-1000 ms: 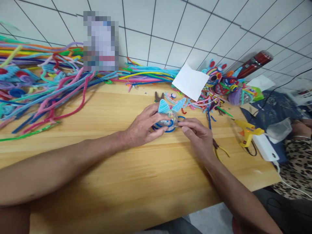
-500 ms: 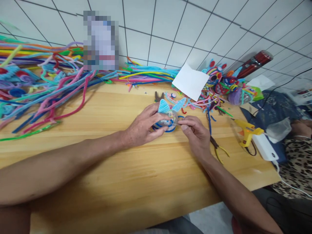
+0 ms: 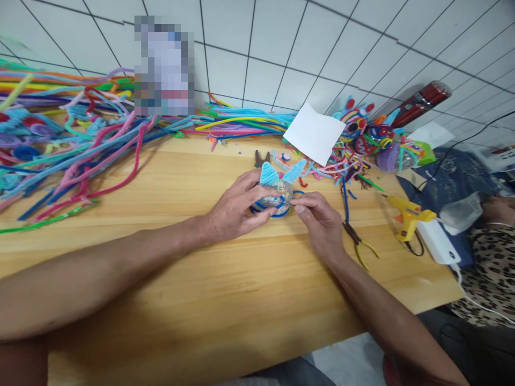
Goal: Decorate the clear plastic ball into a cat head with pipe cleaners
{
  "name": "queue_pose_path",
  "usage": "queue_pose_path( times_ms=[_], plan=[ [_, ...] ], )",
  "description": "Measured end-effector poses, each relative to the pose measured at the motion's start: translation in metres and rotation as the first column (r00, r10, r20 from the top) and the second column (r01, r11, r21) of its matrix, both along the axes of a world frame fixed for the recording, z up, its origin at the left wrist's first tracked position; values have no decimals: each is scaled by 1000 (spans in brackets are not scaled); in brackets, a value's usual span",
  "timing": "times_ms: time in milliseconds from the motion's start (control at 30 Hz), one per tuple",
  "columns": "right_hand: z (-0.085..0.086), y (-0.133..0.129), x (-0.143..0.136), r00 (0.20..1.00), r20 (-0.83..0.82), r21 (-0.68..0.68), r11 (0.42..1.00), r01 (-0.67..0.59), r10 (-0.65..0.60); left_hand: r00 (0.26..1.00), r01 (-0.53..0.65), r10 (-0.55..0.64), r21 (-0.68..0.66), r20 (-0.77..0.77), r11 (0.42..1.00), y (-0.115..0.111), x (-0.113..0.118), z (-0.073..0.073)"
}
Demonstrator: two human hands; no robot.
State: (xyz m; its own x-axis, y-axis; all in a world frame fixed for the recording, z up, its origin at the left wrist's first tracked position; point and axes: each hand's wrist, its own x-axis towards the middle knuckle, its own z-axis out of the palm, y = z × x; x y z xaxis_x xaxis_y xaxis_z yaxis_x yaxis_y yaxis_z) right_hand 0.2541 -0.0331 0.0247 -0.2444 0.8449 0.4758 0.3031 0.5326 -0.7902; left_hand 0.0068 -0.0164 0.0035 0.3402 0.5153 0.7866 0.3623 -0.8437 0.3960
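Note:
My left hand (image 3: 237,206) is wrapped round the left side of a clear rounded craft piece (image 3: 286,192) with two light blue ears on top and dark blue loops round its lower part. Close against the right side of that piece, my right hand (image 3: 319,217) is closed in a pinch; what lies between its fingertips is too small to make out. Dark-jawed pliers (image 3: 262,157) lie just behind the piece. To the right of my right hand is a second pair of pliers (image 3: 354,236) with yellow handles.
Pipe cleaners (image 3: 100,145) are heaped at the left and along the wall. White paper (image 3: 314,134), decorated craft pieces (image 3: 378,136) and a red cylinder (image 3: 422,103) stand at the back right. A yellow glue gun (image 3: 409,217) rests by a white box (image 3: 438,244). A person's patterned clothing (image 3: 488,268) shows far right.
My right hand has shifted slightly left against the craft piece, uncovering more of the yellow-handled pliers. My left hand still holds the piece.

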Motion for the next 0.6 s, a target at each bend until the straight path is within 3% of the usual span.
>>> queue_pose_path(
  times_ms=[600],
  plan=[
    [-3, 1, -2, 1000, -18, -45, 999, 10, -11, 999, 40, -41, -58, -18, 998, -2, -4, 6]
  ],
)
